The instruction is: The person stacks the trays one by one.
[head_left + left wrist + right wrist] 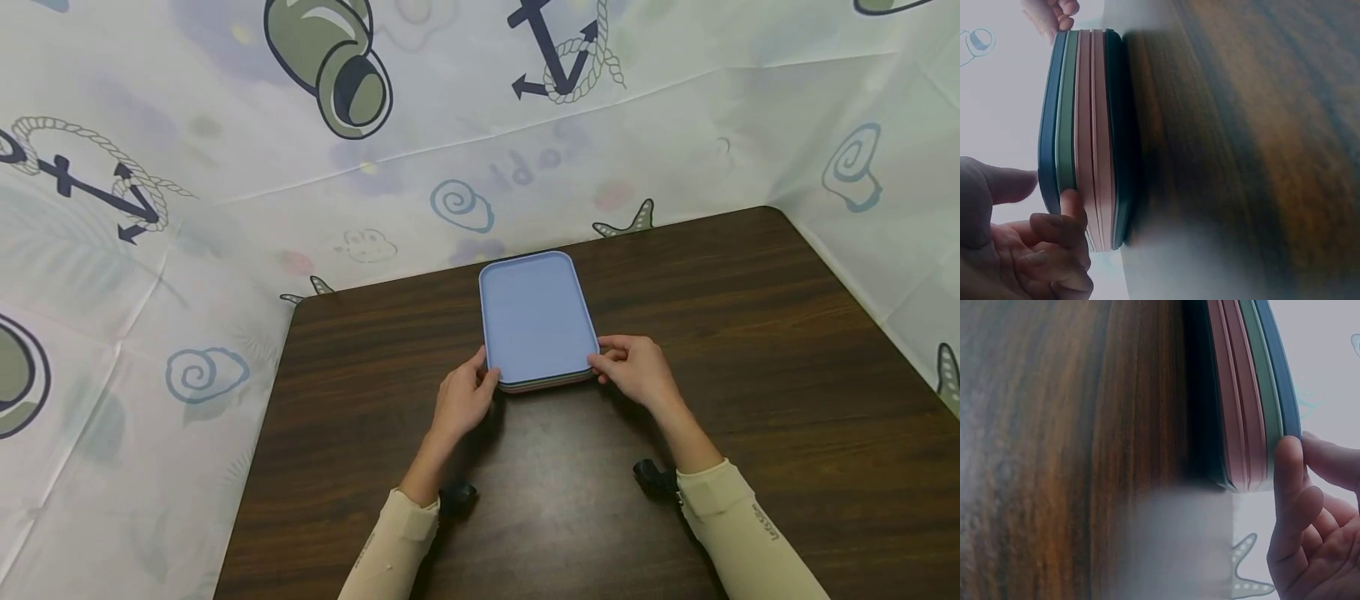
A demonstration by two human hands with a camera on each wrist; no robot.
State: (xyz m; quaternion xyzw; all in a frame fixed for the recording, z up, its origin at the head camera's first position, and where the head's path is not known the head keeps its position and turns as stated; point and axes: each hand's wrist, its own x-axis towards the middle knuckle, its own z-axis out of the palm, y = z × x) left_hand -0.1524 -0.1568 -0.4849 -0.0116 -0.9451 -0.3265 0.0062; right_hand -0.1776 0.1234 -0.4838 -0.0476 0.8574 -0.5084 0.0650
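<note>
A light blue rectangular tray [536, 317] tops a stack on the table. Below it, the left wrist view shows a green tray [1067, 125], two pink trays [1085, 106] and a dark green tray [1121, 144] at the bottom. At the near left corner my left hand [461, 402] has its thumb on the blue rim and a fingertip against the green tray's side. My right hand [639, 372] pinches the blue tray's near right corner between thumb and index finger, its other fingers curled below.
The stack stands toward the back of a dark wood table [360, 400]. Behind and beside the table hangs a pale printed cloth [420, 108] with anchors and shells. A black device [457, 500] sits at the left wrist and another black device [654, 480] at the right.
</note>
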